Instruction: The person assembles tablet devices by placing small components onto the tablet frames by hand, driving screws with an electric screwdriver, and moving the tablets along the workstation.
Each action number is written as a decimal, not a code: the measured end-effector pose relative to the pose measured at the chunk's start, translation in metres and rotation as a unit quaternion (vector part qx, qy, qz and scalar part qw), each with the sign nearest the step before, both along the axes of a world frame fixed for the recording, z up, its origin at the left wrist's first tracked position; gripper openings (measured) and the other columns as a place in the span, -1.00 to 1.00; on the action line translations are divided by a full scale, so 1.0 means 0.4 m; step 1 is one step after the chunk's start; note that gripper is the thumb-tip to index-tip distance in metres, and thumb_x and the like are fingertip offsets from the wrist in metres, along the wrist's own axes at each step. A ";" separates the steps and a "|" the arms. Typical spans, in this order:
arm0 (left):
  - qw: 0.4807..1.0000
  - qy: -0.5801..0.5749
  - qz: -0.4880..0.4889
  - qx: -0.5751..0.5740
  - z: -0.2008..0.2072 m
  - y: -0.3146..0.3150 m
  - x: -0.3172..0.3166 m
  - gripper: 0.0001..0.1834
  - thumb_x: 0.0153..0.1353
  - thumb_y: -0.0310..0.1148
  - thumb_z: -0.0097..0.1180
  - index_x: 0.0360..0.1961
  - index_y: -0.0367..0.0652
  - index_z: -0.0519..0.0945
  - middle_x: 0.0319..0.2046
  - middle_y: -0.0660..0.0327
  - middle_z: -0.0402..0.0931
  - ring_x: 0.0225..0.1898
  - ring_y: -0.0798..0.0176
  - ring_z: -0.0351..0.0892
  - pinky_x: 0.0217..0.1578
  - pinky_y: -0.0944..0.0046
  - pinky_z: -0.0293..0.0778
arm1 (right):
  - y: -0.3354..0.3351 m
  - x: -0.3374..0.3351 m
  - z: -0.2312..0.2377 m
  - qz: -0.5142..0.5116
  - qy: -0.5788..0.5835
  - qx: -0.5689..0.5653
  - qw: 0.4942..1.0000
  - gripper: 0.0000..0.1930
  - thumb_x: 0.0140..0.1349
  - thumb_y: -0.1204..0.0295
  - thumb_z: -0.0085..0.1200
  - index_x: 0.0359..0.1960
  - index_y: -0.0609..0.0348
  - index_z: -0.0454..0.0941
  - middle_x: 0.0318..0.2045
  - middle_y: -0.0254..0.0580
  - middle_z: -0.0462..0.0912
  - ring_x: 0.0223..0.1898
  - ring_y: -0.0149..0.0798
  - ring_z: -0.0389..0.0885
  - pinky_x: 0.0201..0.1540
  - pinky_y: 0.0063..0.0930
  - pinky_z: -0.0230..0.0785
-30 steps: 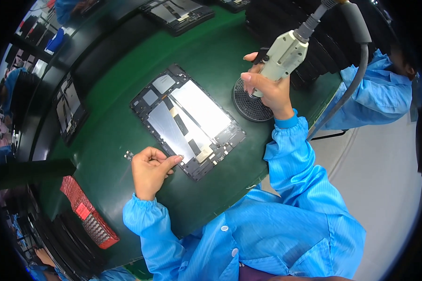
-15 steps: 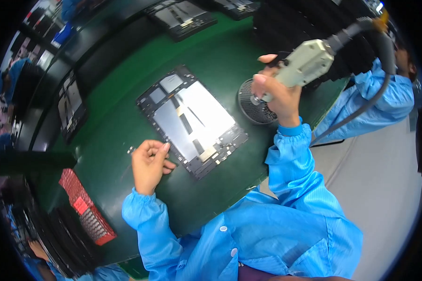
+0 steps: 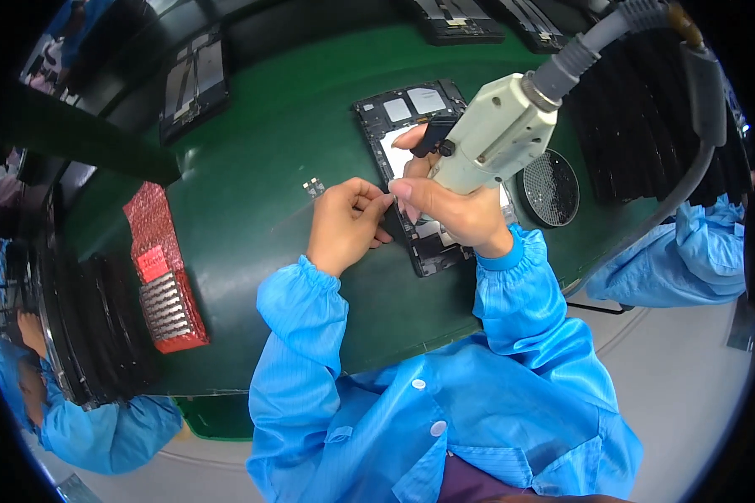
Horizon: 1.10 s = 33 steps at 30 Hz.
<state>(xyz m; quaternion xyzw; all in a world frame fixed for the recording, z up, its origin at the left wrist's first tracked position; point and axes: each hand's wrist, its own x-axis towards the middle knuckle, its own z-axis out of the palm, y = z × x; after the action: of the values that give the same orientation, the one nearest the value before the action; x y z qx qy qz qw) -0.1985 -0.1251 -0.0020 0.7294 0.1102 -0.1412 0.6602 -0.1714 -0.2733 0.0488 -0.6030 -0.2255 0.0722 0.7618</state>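
Observation:
A pale grey-green electric screwdriver [image 3: 499, 126] is gripped in my right hand [image 3: 466, 210], its thick grey cable rising from the top. Its tip is hidden behind my fingers, low over the left side of an opened tablet [image 3: 430, 250]. The tablet lies on the green table with its inner parts uncovered. My left hand [image 3: 344, 222] pinches thumb and forefinger together at the tablet's left edge, close to my right thumb. Whatever is between those fingertips does not show. A small piece with metallic contacts [image 3: 313, 186] is beside my left knuckles.
Right of the tablet is a round dark dish [image 3: 549, 189] with a perforated-looking surface. A red bubble-wrap pouch [image 3: 168, 289] bears a row of small parts. Black stacks [image 3: 96, 323] stand left and far right. More opened tablets [image 3: 195, 84] line the back. Co-workers' blue sleeves [image 3: 113, 427] show either side.
My right hand has carried the electric screwdriver from over the round dish leftward onto the tablet, beside my left fingertips. The left hand stays pinched at the tablet's edge. The whole view has shifted.

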 end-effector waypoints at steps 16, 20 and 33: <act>1.000 -0.012 0.000 -0.008 0.013 0.000 -0.004 -0.86 0.14 -0.48 0.06 -0.43 -0.40 0.48 -0.63 0.12 0.52 -0.67 0.32 0.55 -0.74 0.40 0.42 | 0.012 0.001 -0.030 0.005 0.021 -0.055 0.998 -0.65 0.02 0.66 0.10 -0.12 0.36 0.32 -0.67 -0.30 0.44 -0.64 -0.46 0.43 -0.53 -0.58 0.32; 1.000 -0.024 0.005 -0.005 0.008 -0.004 -0.003 -0.89 0.13 -0.53 0.03 -0.43 -0.41 0.48 -0.64 0.11 0.52 -0.68 0.32 0.55 -0.73 0.39 0.42 | 0.011 -0.007 -0.044 0.007 -0.008 -0.088 0.996 -0.66 0.04 0.65 0.09 -0.13 0.34 0.32 -0.68 -0.33 0.42 -0.65 -0.47 0.41 -0.56 -0.59 0.28; 0.999 -0.049 0.007 -0.010 -0.002 -0.005 -0.006 -0.91 0.11 -0.56 0.01 -0.46 -0.41 0.48 -0.65 0.12 0.52 -0.69 0.32 0.55 -0.73 0.39 0.39 | 0.004 -0.016 -0.044 0.046 -0.008 -0.096 0.994 -0.65 0.07 0.58 0.10 -0.08 0.29 0.36 -0.55 -0.38 0.46 -0.51 -0.52 0.42 -0.48 -0.60 0.31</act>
<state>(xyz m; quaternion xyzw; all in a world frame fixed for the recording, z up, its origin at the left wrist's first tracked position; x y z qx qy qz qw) -0.2008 -0.1270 -0.0028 0.7282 0.0816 -0.1012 0.6729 -0.1779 -0.2715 0.0314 -0.6632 -0.2515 0.1236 0.6940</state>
